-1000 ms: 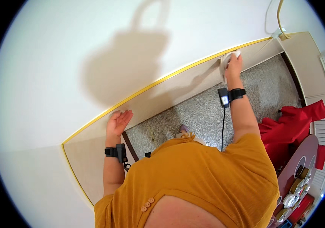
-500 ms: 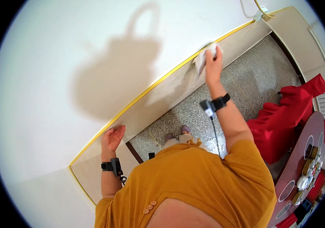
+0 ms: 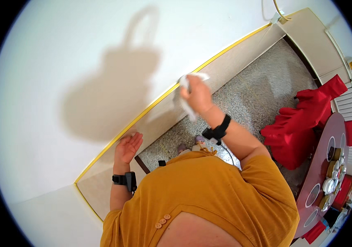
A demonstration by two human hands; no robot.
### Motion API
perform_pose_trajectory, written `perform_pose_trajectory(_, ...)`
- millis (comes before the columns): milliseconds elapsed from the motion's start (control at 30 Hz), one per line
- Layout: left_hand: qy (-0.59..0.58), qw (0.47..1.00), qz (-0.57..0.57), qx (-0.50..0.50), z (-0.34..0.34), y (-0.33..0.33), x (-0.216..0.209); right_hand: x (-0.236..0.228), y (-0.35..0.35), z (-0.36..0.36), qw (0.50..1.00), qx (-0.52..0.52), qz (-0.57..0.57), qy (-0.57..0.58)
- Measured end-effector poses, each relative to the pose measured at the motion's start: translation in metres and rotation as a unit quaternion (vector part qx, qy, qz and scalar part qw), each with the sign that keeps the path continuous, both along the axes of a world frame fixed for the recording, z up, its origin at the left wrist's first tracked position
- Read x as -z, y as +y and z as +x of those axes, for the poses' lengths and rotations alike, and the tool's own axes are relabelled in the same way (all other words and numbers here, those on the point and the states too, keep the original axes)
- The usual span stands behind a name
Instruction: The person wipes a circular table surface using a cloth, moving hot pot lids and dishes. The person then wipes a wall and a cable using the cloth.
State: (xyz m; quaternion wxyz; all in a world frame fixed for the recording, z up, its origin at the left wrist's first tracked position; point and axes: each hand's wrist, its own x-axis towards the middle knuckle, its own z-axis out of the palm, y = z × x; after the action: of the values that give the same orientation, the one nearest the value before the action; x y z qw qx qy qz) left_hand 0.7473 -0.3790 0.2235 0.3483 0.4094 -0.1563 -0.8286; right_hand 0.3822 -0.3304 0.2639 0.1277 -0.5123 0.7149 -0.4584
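Note:
A white cloth (image 3: 192, 113) is gripped in my right hand (image 3: 199, 95), its loose ends hanging below and sticking out past the fingers. The hand presses it to the yellow trim strip (image 3: 229, 49) that runs along the top of the beige wall tiles (image 3: 248, 51). Lower and to the left, my left hand (image 3: 128, 149) is near the same strip, palm up, fingers spread and holding nothing. Whether that hand touches the wall I cannot tell. Both wrists wear black strapped devices.
White wall (image 3: 44, 61) carrying my shadow rises above the strip. A chair under a red cover (image 3: 295, 136) stands at the right, beside a round brown table (image 3: 326, 152) with plates and tins. A cable (image 3: 281, 10) hangs at the upper corner over the speckled floor (image 3: 250, 94).
My right hand has slid the cloth down and left along the yellow strip. My left hand has shifted slightly right, its fingers now more spread.

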Motion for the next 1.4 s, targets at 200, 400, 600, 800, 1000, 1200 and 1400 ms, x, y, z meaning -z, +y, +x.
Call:
perform_pose_trajectory(200, -0.065, 0.994, -0.04, 0.079, -0.008, 0.011, 0.002, 0.025, -0.001, 0.116, 0.977, -0.133, -0.117, 0.122)
perform_pose_trajectory(400, -0.15, 0.948, -0.128, 0.25, -0.005, 0.024, 0.001, 0.032, -0.003, 0.122, 0.974, -0.156, -0.104, 0.131)
perform_pose_trajectory(600, -0.243, 0.878, -0.24, 0.335, -0.018, 0.01, -0.006, 0.029, -0.005, 0.073, 0.975, -0.097, -0.099, 0.171)
perform_pose_trajectory(800, -0.258, 0.805, -0.362, 0.394, -0.068, 0.011, -0.026, 0.023, 0.004, 0.0, 0.981, 0.013, -0.09, 0.17)
perform_pose_trajectory(1000, -0.314, 0.609, -0.609, 0.4, -0.177, 0.006, -0.061, 0.026, -0.005, -0.112, 0.983, 0.088, -0.089, 0.134)
perform_pose_trajectory(1200, -0.296, 0.324, -0.83, 0.343, -0.305, -0.007, -0.091, 0.027, -0.015, -0.228, 0.984, 0.108, -0.08, 0.119)
perform_pose_trajectory(1400, -0.319, 0.217, -0.837, 0.388, -0.386, -0.033, -0.095, 0.039, -0.028, -0.339, 0.976, 0.151, -0.086, 0.128)
